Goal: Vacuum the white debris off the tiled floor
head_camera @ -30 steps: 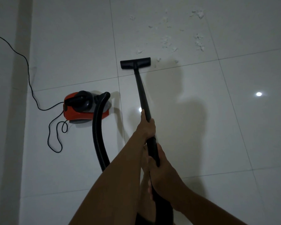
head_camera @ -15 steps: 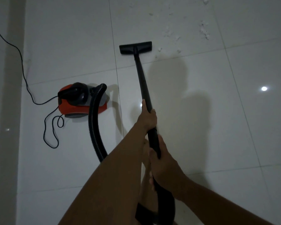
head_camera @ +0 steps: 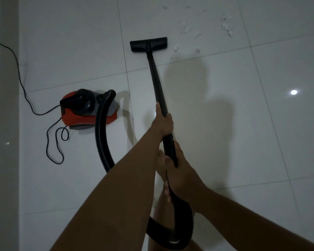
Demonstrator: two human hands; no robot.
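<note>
Gripping the black wand (head_camera: pixel 158 84), the left hand (head_camera: pixel 163 124) sits above the right hand (head_camera: pixel 179 171), both hands wrapped round it; the floor head (head_camera: pixel 148 44) lies beside white debris (head_camera: pixel 227 28).

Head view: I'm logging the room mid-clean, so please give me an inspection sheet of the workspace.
Surface: glossy pale tiled floor, grout lines visible.
Job's things: white debris scattered ahead and right of the floor nozzle; black wand; red canister vacuum at left; ribbed hose curving from it toward the person.
Clutter: nothing seen.
Hands: left hand grips the black wand further forward; right hand grips it behind.
Cables: black power cord leaves the canister, loops loosely, exits left edge.
Surroundings: darker band along the left; lamp reflection on a tile.
</note>
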